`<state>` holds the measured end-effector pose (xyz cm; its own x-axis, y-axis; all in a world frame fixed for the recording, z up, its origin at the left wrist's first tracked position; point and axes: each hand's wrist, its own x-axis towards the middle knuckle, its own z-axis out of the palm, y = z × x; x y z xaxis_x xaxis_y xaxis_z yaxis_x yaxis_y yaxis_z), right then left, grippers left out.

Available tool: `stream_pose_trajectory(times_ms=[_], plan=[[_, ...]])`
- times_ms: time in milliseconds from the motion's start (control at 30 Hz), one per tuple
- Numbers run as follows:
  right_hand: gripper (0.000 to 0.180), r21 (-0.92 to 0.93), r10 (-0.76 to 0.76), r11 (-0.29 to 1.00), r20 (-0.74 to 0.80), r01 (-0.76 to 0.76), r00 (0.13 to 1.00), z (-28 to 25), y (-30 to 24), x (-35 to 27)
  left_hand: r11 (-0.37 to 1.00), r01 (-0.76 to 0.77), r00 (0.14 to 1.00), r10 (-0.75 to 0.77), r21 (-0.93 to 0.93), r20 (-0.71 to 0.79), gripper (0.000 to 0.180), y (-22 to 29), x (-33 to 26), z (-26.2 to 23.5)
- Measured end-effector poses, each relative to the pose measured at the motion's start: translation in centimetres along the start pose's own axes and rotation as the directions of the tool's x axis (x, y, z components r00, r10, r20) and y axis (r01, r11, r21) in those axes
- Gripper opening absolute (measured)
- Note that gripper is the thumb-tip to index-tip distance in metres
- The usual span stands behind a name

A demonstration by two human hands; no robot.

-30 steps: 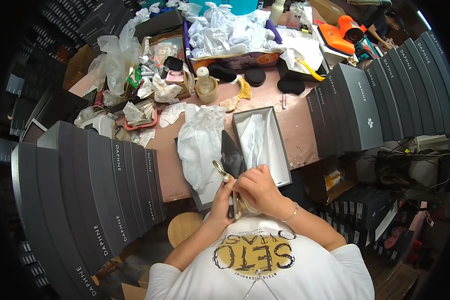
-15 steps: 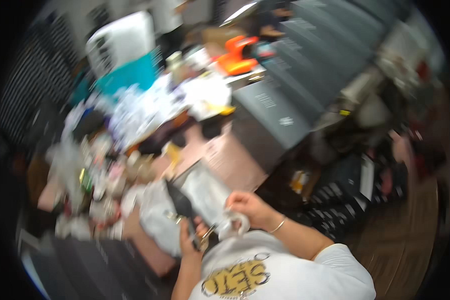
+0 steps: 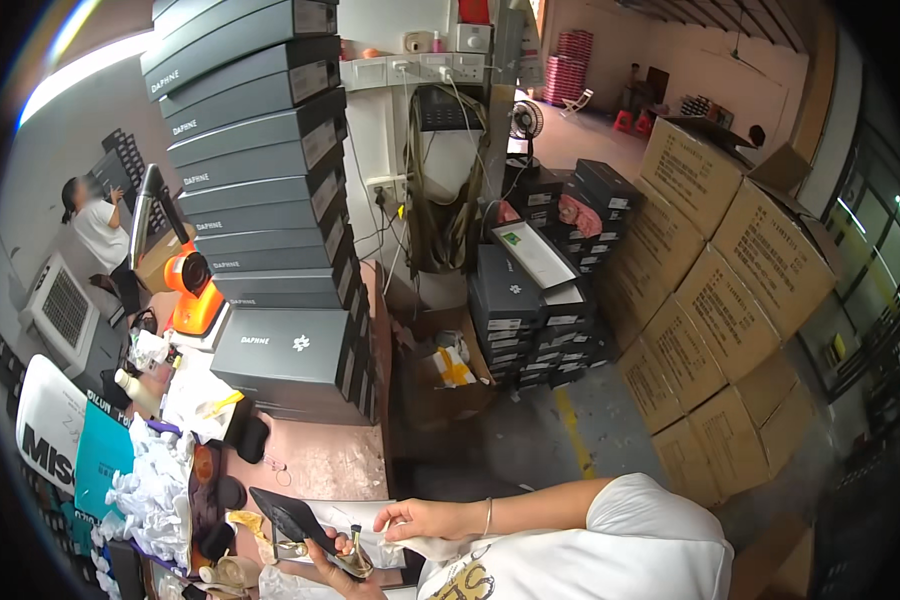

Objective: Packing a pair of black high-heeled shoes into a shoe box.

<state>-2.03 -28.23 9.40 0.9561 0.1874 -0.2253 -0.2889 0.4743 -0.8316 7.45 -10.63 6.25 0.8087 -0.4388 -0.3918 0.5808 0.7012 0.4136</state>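
Note:
Near the lower edge, my left hand (image 3: 338,565) is closed around a black pointed shoe (image 3: 288,518) with gold-coloured metal parts. The shoe's toe points up and to the left. Just to its right, my right hand (image 3: 417,520) pinches a piece of white cloth or tissue (image 3: 432,547) that hangs against my shirt. The cloth and the shoe appear apart. Under both hands lies whitish wrapping paper (image 3: 342,512) on the pink worktable (image 3: 320,450).
Tall dark grey shoeboxes (image 3: 270,355) stand on the table. Crumpled white paper (image 3: 155,490) and an orange tape dispenser (image 3: 198,300) are at left. More shoeboxes (image 3: 510,290), a carton (image 3: 460,395) and stacked brown cartons (image 3: 735,310) stand on the floor. A person (image 3: 100,230) is far left.
My view has swung right and up, bringing in the box stacks and cartons. The earlier frame is blurred. Both hands keep hold of the shoe and the white cloth.

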Motion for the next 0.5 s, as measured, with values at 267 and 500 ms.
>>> stream_pose_trajectory(times_ms=[267,500], plan=[[0.03,-0.039,0.048,0.998,0.084,-0.045,0.995,-0.5,1.0,0.6,0.998,0.006,0.981,-0.016,-0.056,-0.193,0.041,-0.7,-1.7,0.9],[0.03,-0.048,0.054,0.998,0.125,-0.048,0.991,-0.8,1.6,0.7,0.994,0.011,0.973,0.014,0.109,-0.229,0.041,-0.4,-2.6,1.3]])
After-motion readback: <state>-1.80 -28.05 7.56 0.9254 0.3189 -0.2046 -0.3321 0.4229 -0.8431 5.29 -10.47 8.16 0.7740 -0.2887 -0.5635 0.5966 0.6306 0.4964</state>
